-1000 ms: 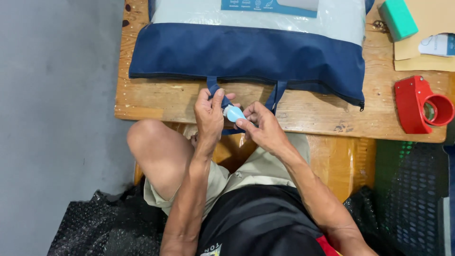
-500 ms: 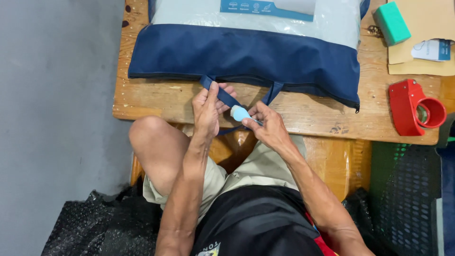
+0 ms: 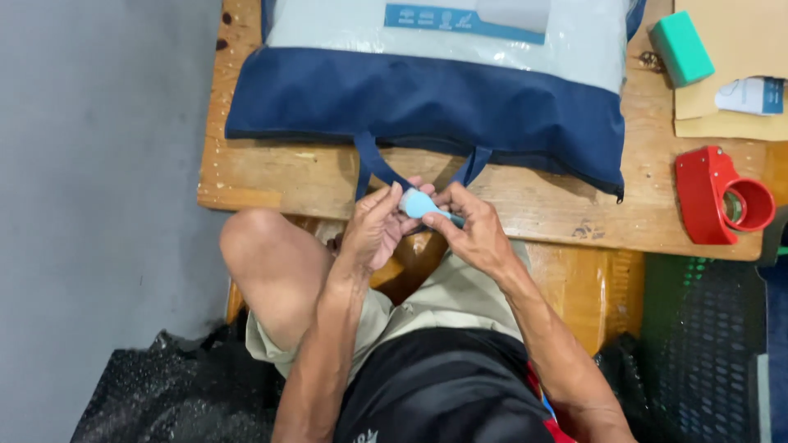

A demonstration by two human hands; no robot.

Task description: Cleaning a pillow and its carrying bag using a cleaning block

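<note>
Both hands meet at the table edge: my left hand (image 3: 373,230) pinches the strap (image 3: 373,162), my right hand (image 3: 472,234) grips a pale blue tool (image 3: 420,203). Its long axis runs ten to four; the bag (image 3: 427,102) lies at twelve.

Even, diffuse light is falling from above, keeping the scene bright with only soft shadows lying under the navy bag (image 3: 427,102) and the red tape dispenser (image 3: 722,197). Faint glare is showing on the bag's clear plastic panel. Focus is holding sharp across the frame, with slight wide-angle bending at the edges.
</note>
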